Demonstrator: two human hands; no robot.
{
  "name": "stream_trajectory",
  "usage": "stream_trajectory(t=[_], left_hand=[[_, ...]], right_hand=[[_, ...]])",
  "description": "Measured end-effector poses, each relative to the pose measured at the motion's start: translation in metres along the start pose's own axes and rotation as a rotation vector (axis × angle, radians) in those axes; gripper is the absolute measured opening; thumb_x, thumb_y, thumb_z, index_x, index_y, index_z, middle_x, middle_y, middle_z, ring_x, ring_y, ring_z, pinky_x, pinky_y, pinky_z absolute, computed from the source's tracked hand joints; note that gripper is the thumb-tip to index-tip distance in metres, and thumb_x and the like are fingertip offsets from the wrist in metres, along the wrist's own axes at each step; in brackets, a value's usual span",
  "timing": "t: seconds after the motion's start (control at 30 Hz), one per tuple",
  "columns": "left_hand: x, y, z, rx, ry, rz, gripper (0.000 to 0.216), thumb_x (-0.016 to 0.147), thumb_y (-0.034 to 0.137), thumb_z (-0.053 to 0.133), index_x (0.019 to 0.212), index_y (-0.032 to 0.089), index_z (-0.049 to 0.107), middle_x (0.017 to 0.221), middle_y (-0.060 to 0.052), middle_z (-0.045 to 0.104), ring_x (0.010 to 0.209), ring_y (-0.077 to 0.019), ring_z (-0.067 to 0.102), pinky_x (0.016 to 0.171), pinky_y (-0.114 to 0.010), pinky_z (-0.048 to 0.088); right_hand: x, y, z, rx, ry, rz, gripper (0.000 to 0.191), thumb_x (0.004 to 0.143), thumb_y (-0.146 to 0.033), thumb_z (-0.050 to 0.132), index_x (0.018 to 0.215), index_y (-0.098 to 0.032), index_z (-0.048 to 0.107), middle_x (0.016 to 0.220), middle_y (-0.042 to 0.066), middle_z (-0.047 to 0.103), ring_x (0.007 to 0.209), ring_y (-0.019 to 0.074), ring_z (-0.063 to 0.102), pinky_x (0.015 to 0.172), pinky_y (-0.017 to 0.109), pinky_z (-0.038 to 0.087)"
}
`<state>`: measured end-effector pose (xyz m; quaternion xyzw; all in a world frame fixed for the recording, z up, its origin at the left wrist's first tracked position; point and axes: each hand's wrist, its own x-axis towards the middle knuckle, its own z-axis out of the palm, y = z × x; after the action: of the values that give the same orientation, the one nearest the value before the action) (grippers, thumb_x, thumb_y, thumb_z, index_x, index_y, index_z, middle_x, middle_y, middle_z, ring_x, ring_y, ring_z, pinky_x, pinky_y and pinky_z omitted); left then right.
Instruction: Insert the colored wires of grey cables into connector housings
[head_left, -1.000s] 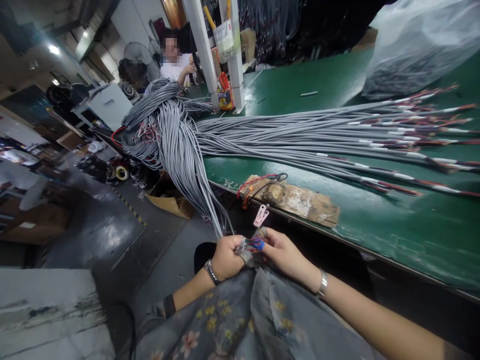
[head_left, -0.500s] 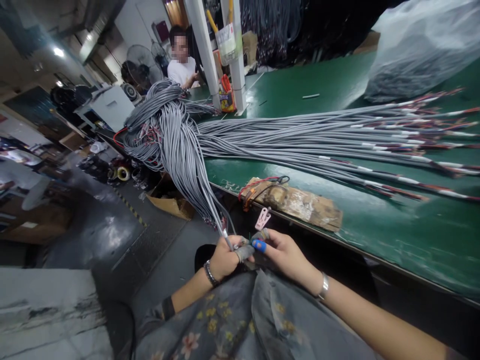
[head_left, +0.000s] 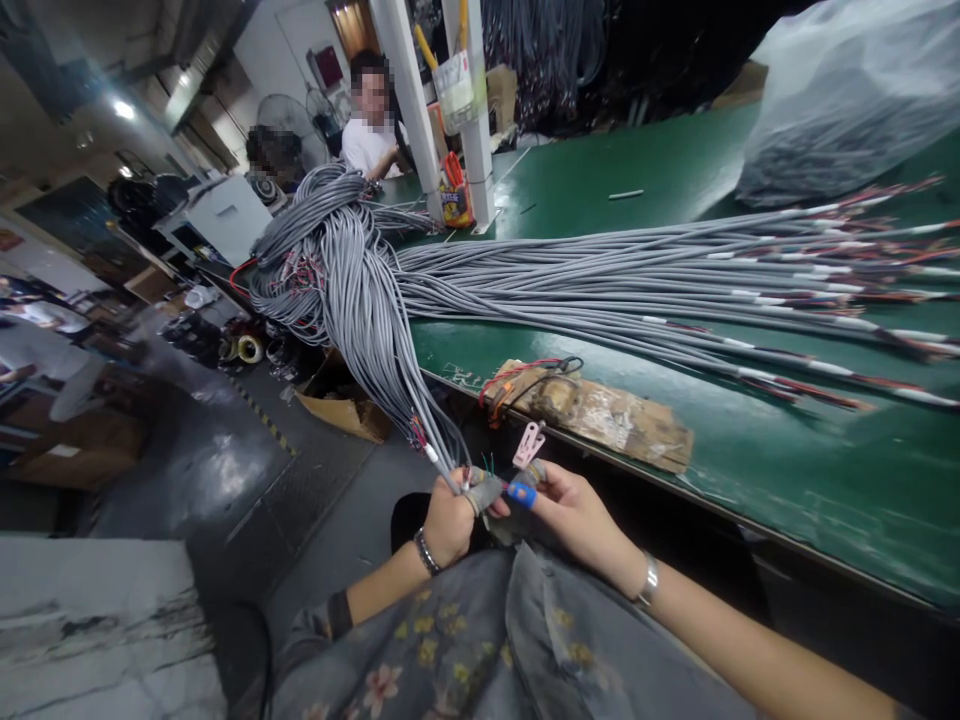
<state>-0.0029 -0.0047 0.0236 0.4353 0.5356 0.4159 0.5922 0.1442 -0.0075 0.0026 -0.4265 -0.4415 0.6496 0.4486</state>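
Observation:
My left hand [head_left: 453, 522] is closed around the end of a grey cable [head_left: 437, 462], with wrapped fingertips pressed together. Thin green wires [head_left: 489, 463] stick up between the two hands. Close beside it, my right hand [head_left: 574, 510] pinches the tip of a thin dark wire between a wrapped finger and a thumb with a blue covering. The grey cable runs down from a big bundle of grey cables [head_left: 360, 290] that hangs over the bench edge. Just above my right hand is a pink clip [head_left: 529, 444] at the bench edge.
More grey cables with stripped, coloured ends lie along the green bench [head_left: 840, 500]. A wooden board [head_left: 600, 410] with red and black leads sits at the near edge. At the back are a white post [head_left: 480, 190], a plastic bag [head_left: 847, 110] and a seated person [head_left: 371, 140].
Both hands stay close together. The green wires now stand up more visibly beside my left fingers, and my right fingers have shifted slightly right. The view has moved a little.

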Motion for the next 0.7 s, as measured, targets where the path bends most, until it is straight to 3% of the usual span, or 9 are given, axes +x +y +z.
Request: stream_trajectory(t=[0.17, 0.27, 0.47, 0.7], left_hand=[[0.0, -0.004, -0.004, 0.015, 0.004, 0.014, 0.039, 0.065, 0.05, 0.07, 0.051, 0.015, 0.061, 0.045, -0.003, 0.058, 0.048, -0.0136, 0.054, 0.053, -0.026, 0.045], [-0.001, -0.007, -0.01, 0.08, -0.057, 0.031, 0.041, 0.069, 0.05, 0.069, 0.05, 0.015, 0.061, 0.046, -0.003, 0.058, 0.047, -0.0121, 0.052, 0.053, -0.025, 0.042], [-0.006, -0.003, -0.016, 0.246, -0.19, 0.061, 0.044, 0.073, 0.052, 0.067, 0.048, 0.015, 0.061, 0.047, -0.003, 0.058, 0.049, -0.0117, 0.051, 0.054, -0.024, 0.04], [-0.008, -0.001, -0.014, 0.257, -0.172, 0.063, 0.043, 0.073, 0.051, 0.066, 0.05, 0.015, 0.061, 0.047, -0.003, 0.058, 0.048, -0.0124, 0.052, 0.053, -0.024, 0.041]], right_hand=[[-0.002, 0.0, -0.002, -0.01, -0.058, 0.012, 0.041, 0.063, -0.057, 0.075, 0.068, -0.019, 0.06, 0.059, -0.001, 0.058, 0.054, 0.0125, 0.049, 0.054, 0.027, 0.042], [-0.002, -0.003, -0.004, -0.009, -0.085, 0.052, 0.043, 0.063, -0.06, 0.073, 0.069, -0.019, 0.06, 0.057, -0.002, 0.056, 0.051, 0.0112, 0.045, 0.049, 0.026, 0.039], [0.001, -0.009, 0.002, 0.127, -0.132, 0.143, 0.045, 0.061, -0.057, 0.077, 0.078, -0.018, 0.063, 0.061, 0.0, 0.062, 0.057, 0.0146, 0.054, 0.054, 0.027, 0.039], [0.002, -0.005, 0.01, 0.187, -0.011, 0.155, 0.039, 0.051, -0.046, 0.085, 0.064, -0.018, 0.062, 0.058, -0.002, 0.062, 0.053, 0.0117, 0.05, 0.054, 0.026, 0.038]])
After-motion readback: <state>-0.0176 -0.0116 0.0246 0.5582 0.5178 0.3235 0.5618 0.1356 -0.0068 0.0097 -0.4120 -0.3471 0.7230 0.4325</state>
